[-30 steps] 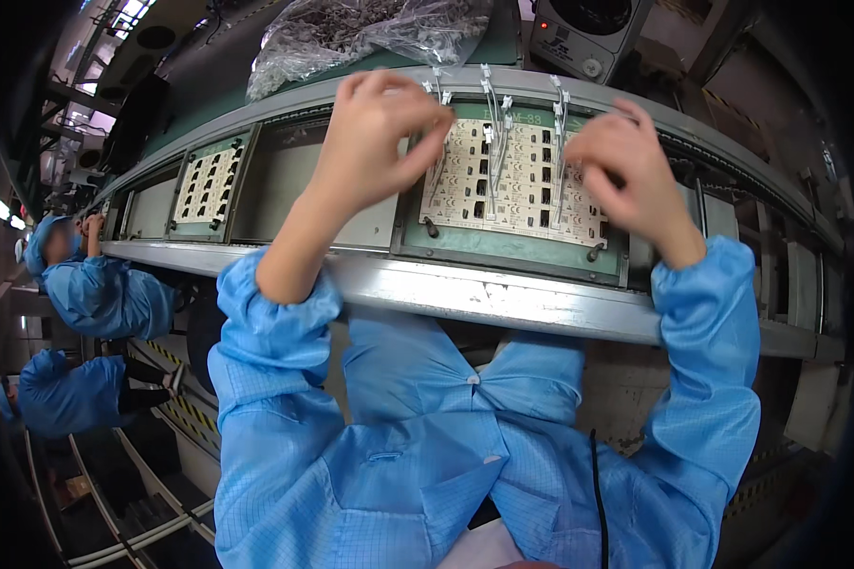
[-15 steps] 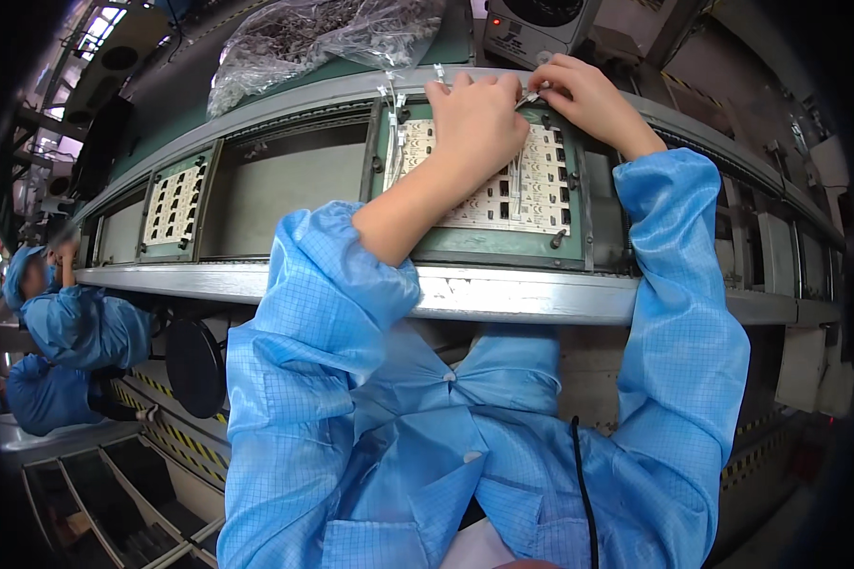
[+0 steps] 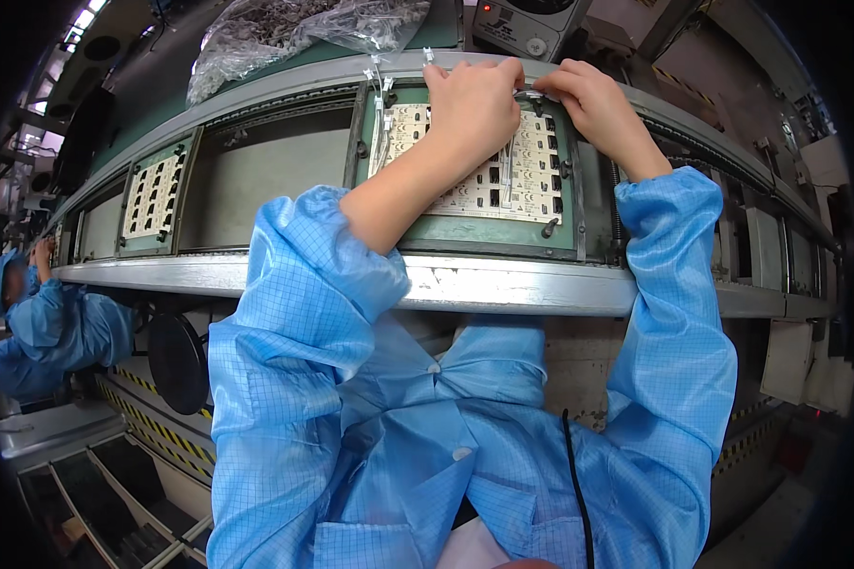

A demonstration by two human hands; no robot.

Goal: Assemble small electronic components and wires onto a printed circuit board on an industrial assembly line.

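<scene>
Nearest the camera: blue sleeves (image 3: 299,284) came up on the near side of the green carrier (image 3: 484,236), reaching across a bare metal rail (image 3: 512,282) along its near edge.

The pale board panel (image 3: 544,194) lay flat on the green carrier, rows of black parts across it. Progress, as judged: partial. White leads (image 3: 380,133) ran along the carrier's left side, with white connectors (image 3: 371,74) beyond its far edge; another lead (image 3: 508,180) lay right of the carrier's middle. No lead was made out on the panel's rightmost columns. The stretch under the left forearm was hidden, so no full count was possible.

At the carrier's far edge, the left hand (image 3: 476,106) was curled, back upward; its fingertip contact could not be told. Just beside it, the right hand (image 3: 598,109) had thumb and forefinger drawn together, apparently pinching a thin wire (image 3: 528,93); whether its end was seated could not be told.

Left of the carrier, well apart: a second panel (image 3: 152,194) with black parts, no leads discernible. Beyond the carrier, far left: a clear bag (image 3: 299,38) of small pieces.
</scene>
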